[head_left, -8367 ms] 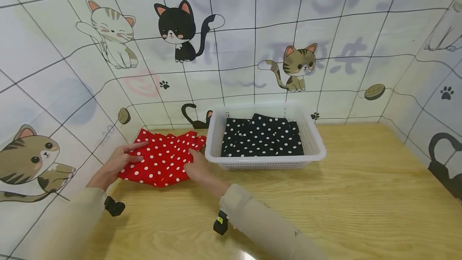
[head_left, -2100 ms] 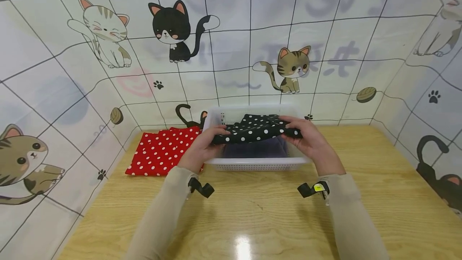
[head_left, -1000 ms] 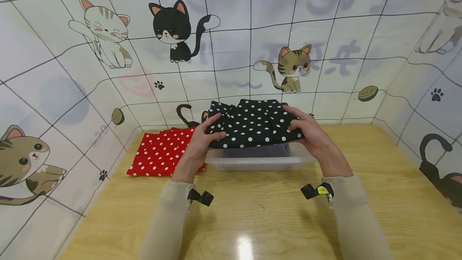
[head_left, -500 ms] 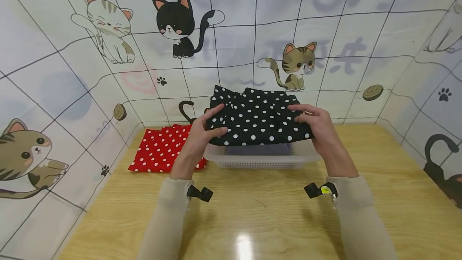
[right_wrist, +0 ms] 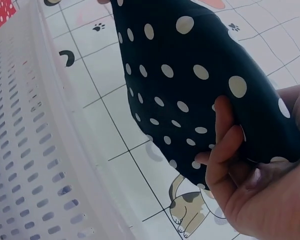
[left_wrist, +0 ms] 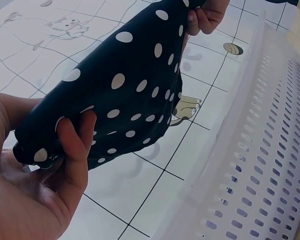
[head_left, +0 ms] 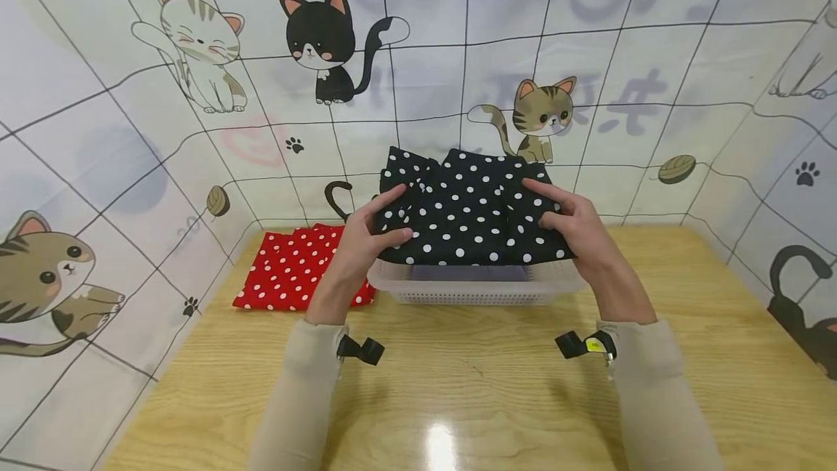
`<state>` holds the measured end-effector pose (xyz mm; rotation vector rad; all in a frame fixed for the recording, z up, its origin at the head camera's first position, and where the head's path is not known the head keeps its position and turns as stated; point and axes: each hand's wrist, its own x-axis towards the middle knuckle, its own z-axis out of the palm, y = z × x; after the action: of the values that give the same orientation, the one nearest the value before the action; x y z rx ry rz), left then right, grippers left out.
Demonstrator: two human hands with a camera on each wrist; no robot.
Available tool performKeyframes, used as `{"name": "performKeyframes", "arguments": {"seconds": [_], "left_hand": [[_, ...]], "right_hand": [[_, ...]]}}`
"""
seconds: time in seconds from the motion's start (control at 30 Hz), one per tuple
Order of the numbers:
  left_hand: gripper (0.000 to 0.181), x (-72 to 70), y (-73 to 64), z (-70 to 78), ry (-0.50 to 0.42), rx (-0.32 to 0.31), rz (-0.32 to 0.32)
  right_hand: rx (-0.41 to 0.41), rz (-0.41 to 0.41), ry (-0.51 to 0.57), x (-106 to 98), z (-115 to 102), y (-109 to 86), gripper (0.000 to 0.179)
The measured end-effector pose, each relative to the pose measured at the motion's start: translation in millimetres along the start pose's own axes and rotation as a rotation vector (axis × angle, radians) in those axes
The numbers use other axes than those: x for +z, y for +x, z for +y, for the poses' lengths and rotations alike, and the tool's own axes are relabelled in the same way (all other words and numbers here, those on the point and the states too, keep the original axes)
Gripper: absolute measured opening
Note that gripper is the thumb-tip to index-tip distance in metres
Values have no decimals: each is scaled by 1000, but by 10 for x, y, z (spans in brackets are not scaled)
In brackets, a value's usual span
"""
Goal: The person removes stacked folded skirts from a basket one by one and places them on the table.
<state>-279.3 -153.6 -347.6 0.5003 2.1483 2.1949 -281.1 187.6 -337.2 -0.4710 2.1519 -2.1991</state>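
A folded black garment with white polka dots hangs above the white basket, its front edge overlapping the basket in the head view. My left hand grips its left end, thumb on top and fingers curled beneath, as the left wrist view shows with the garment between them. At the other end my right hand holds it the same way; in the right wrist view the right hand's fingers curl under the cloth. Inside the basket lies a dark bluish cloth, partly hidden by the garment.
Left of the basket a folded red polka-dot cloth lies on the wooden table, partly behind my left forearm. A cat-printed white sheet lines the back and sides.
The red cloth, earlier handled by both hands, lies flat at the left. Both hands have since lifted the black garment from the basket, raising and tilting it up, uncovering the bluish cloth beneath.
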Motion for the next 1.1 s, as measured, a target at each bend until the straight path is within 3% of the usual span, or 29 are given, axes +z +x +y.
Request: {"name": "performKeyframes", "arguments": {"seconds": [0.37, 1.1], "left_hand": [[66, -23, -23, 46, 38, 22, 8], [66, -2, -89, 177, 36, 62, 36]], "right_hand": [[-101, -7, -29, 27, -5, 3, 59], [-146, 6, -137, 122, -132, -79, 63]]}}
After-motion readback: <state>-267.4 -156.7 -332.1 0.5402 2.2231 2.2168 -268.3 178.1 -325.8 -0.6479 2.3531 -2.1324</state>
